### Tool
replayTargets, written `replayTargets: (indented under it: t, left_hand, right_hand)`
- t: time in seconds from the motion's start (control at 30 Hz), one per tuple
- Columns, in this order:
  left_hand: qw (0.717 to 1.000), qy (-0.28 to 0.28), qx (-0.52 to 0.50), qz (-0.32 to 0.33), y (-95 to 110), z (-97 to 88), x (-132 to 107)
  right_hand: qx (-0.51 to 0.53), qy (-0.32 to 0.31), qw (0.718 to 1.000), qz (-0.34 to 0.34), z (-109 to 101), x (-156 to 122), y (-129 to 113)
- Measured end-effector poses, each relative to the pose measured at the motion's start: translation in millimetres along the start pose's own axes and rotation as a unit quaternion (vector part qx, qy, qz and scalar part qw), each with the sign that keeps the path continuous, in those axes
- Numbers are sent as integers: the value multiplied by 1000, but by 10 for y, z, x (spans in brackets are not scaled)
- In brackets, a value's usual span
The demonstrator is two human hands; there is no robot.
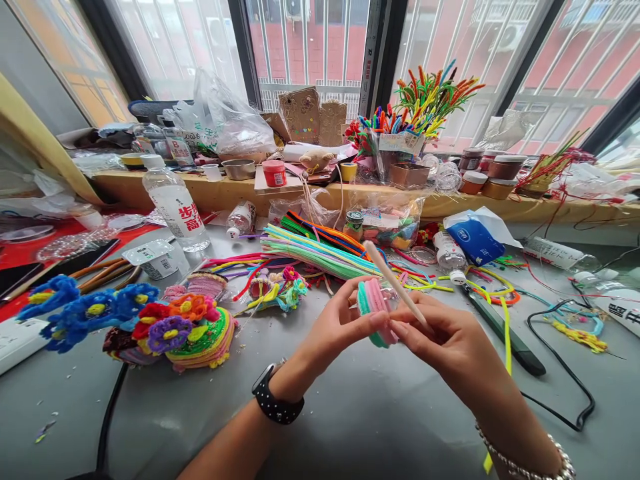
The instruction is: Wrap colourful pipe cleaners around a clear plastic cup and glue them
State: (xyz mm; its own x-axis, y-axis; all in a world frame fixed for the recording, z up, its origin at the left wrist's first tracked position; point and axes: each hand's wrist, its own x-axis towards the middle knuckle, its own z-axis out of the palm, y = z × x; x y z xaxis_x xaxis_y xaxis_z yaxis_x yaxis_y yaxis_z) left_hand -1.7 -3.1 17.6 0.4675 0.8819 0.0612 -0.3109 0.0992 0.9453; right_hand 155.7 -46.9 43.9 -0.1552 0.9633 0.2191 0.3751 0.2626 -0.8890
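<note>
My left hand (345, 327) is closed around a small clear container wrapped in fuzzy mint and pink pipe cleaner (374, 307). My right hand (445, 340) grips a pale stick (393, 280), which slants up to the left in front of the wrapped container. Its thumb and fingertips meet the pink band at the container's lower right. Just beyond both hands lies a bundle of pastel pipe cleaners (310, 250). To the left, a wrapped piece in green, pink and yellow (205, 343) carries blue, red, orange and purple pipe-cleaner flowers (170, 333).
A water bottle (175, 207) stands at the back left. On the right are a dark green box-cutter-like tool (505, 330), a black cable (583, 407) and a blue tissue pack (475, 237). Jars and a tub of pipe-cleaner stems (400, 143) line the wooden window ledge (220, 193).
</note>
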Motion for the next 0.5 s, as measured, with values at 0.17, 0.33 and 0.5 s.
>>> replayTargets:
  t: [0.17,0.33,0.5]
  left_hand:
    - [1000,10,24,14,-4,1,1]
    - [999,12,32,14,-16,10,-1]
    - [999,6,36,18,-24,9,2]
  right_hand:
    - [16,13,1000,1,5,-7,-11]
    - [7,1,1000,-6,-23,-1,-6]
    - [-10,-16,1000,-18,-53,8,5]
